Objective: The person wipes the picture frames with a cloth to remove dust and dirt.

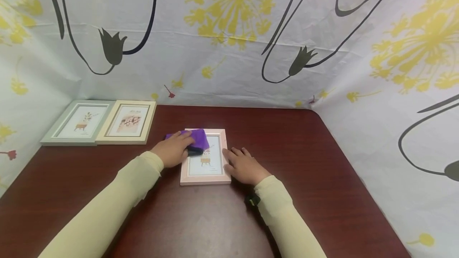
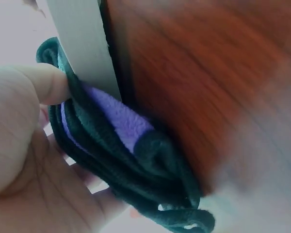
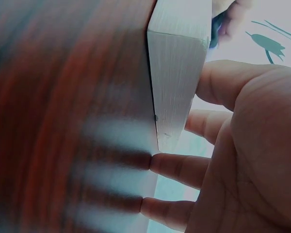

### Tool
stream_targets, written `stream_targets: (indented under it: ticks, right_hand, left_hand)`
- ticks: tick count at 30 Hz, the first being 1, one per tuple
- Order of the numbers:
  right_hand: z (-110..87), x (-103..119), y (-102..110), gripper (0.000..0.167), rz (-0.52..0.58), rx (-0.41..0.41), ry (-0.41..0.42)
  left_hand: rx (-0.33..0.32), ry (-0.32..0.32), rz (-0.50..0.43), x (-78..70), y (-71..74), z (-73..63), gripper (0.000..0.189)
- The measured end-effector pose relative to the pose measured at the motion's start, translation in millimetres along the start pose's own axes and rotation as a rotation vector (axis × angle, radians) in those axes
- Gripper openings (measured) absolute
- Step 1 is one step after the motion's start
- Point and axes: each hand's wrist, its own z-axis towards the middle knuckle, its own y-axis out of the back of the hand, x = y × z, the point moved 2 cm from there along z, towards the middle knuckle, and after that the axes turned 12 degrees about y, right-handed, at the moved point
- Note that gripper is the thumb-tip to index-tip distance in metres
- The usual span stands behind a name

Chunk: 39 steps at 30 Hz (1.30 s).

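Observation:
A pink picture frame [image 1: 205,180] lies flat on the dark red table, with a potted-plant print behind its pane. Over its upper left part my left hand [image 1: 173,148] holds a folded purple cloth [image 1: 199,137] with dark edging. The left wrist view shows the thumb on the cloth's dark folds [image 2: 111,150], right against the frame's pale side [image 2: 85,43]. My right hand [image 1: 246,167] is at the frame's right edge, thumb and index finger touching its side [image 3: 177,77]. Its other fingers [image 3: 177,167] reach down to the table, fairly straight.
A grey-green picture frame [image 1: 59,132] and a cream picture frame [image 1: 101,136] lie side by side at the table's back left corner. Patterned white fabric [image 1: 229,75] hangs behind the table and along both sides. A dark band [image 1: 252,200] circles the right wrist.

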Motion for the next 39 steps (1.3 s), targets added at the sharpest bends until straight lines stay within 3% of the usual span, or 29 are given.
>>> stream_targets:
  ticks: [6,9,14,18,21,29,34,39]
  right_hand:
    - [-0.2,-0.3,-0.5,0.056,-0.002,0.000,0.001]
    - [-1.5,-0.8,0.0,0.056,-0.006,-0.002,0.005]
    - [-1.1,-1.3,-1.4,0.057,-0.016,-0.001,0.003]
    - [0.1,-2.2,-2.7,0.057,-0.011,-0.004,0.018]
    - [0.3,-2.7,-3.0,0.057,-0.020,-0.004,0.027]
    - [1.2,-1.7,-0.4,0.057,-0.023,-0.011,0.072]
    - [1.0,-1.3,0.6,0.056,-0.016,-0.015,0.066]
    - [0.4,-1.6,0.5,0.057,-0.017,-0.008,0.042]
  left_hand:
    - [-0.007,0.021,-0.024,-1.6,0.6,4.6,0.044]
    - [-0.015,-0.027,-0.038,-3.0,0.5,-0.8,0.038]
    - [0.013,-0.167,-0.103,-2.2,1.4,-23.6,0.026]
    - [0.066,-0.196,-0.146,-4.2,1.3,-46.7,0.025]
    - [0.067,-0.219,-0.138,-9.3,-0.4,-60.5,0.027]
    - [-0.093,-0.358,-0.068,-39.7,-2.6,-92.1,0.027]
    - [-0.108,-0.416,-0.070,-66.1,-0.9,-109.2,0.029]
    - [-0.105,-0.392,-0.025,-85.3,-21.2,-119.5,0.026]
